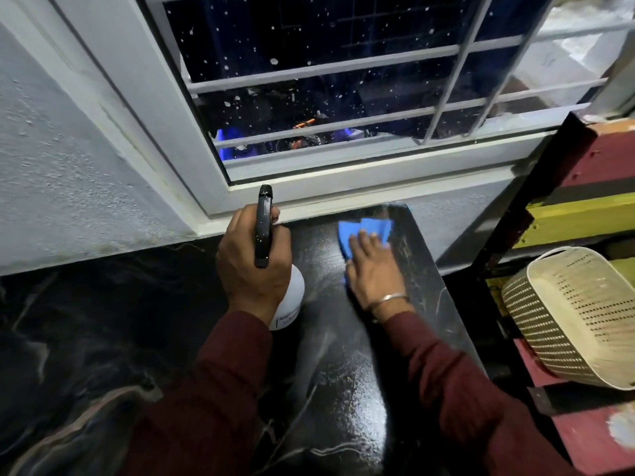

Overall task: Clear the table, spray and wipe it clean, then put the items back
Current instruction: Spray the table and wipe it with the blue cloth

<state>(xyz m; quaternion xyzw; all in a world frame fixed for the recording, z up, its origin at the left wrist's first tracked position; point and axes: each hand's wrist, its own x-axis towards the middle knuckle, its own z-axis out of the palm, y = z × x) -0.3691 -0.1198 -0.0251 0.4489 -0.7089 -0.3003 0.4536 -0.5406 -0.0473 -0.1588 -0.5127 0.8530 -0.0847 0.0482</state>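
Spray bottle — centre of frame, gripped upright in left hand, kept off the wet table, likely for respraying. Blue cloth — centre right, near table's far corner, pressed flat under right hand, fingers straight, palm down, mid-wipe. Basket — right edge, on striped shelf.

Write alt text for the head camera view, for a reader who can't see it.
A person's right hand presses a blue cloth flat on a wet, dark marbled table below a window, while the left hand grips a white spray bottle with a black trigger head. A cream perforated basket sits on colourful shelves at the right.
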